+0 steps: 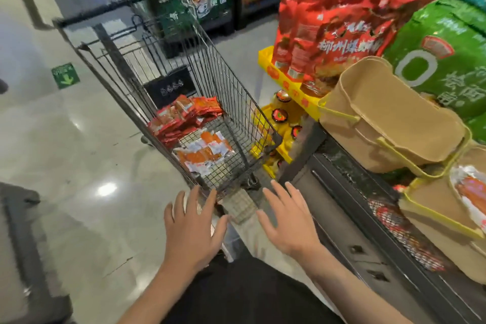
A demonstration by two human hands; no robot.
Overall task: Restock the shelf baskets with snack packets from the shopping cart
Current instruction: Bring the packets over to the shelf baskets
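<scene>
Both hands out — left hand (pixel 193 229) and right hand (pixel 288 221) spread, holding nothing, just short of the cart (pixel 231 102). Packets (pixel 189 126) lie at its near end; tan baskets (pixel 389 118) on the shelf (pixel 349 192) edge — near one seemingly part-filled.

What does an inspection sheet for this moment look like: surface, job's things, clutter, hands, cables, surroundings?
Surface: glossy tiled floor; dark shelf ledge on the right.
Job's things: shopping cart holds red packets and orange-and-white packets; tan basket looks empty, lower basket holds a packet.
Clutter: yellow jars low beside the cart.
Hands: left hand and right hand open, holding nothing, near the cart's end.
Cables: nothing seen.
Surroundings: red bags and green bags stacked on the shelf; green floor arrow.
</scene>
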